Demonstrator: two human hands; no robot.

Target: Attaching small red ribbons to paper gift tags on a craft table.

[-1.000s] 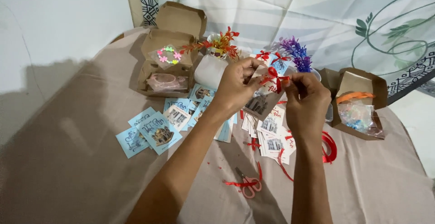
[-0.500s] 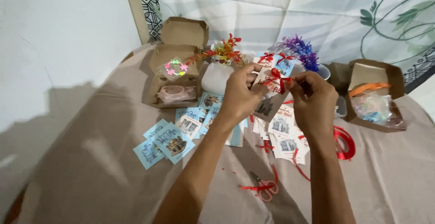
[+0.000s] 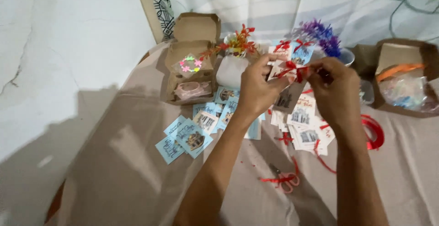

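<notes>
- two hands met above the middle of the desk [image 3: 114, 171]: the left hand [image 3: 258, 86] pinched a small white card [image 3: 280, 69], and the right hand [image 3: 333, 85] closed its fingertips on the red ribbon bow [image 3: 292, 70] at the card's top.
- card looked light, thin and easily bent; best held by its edges. ribbon seemed soft, glossy, likely slippery.
- beneath lay flat blue cards [image 3: 190, 137] at left and white cards [image 3: 304, 127] at right, all on tan cloth.
- near: red-handled scissors [image 3: 283, 180]. right: a coil of red ribbon [image 3: 374, 132]. far left: an open cardboard box [image 3: 192, 59].
</notes>
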